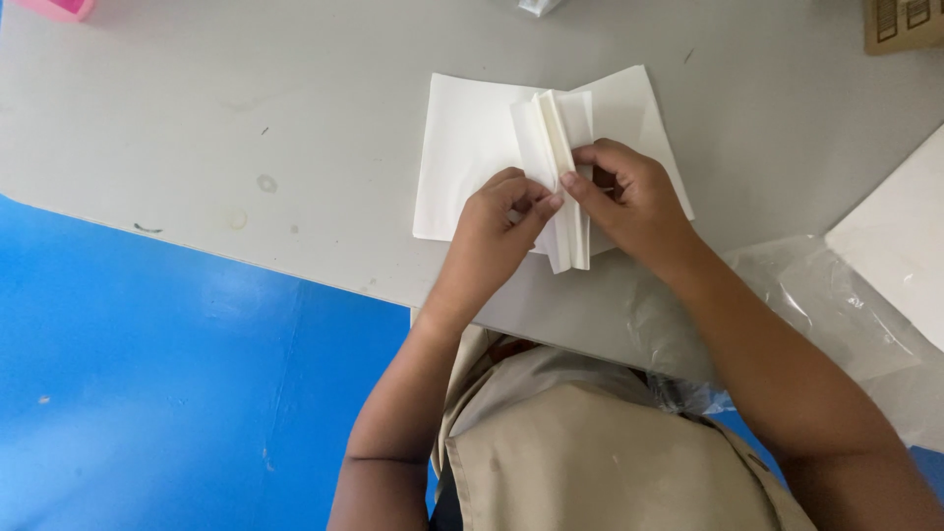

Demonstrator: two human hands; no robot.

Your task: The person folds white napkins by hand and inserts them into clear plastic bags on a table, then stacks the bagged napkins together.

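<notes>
Both hands [560, 202] pinching white paper [462, 147], accordion pleats upright

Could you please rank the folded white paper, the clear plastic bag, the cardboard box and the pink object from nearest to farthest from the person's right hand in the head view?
1. folded white paper, pinched by the right hand.
2. clear plastic bag, lower right.
3. cardboard box, top right corner.
4. pink object, top left corner.

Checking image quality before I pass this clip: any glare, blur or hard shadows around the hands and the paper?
Head view: even, soft light; the left hand and right hand are sharp, casting only faint shadows on the folded white paper. The paper is bright, nearly washed out. Mild glare on the clear plastic wrap; the grey table edge bows slightly.
</notes>
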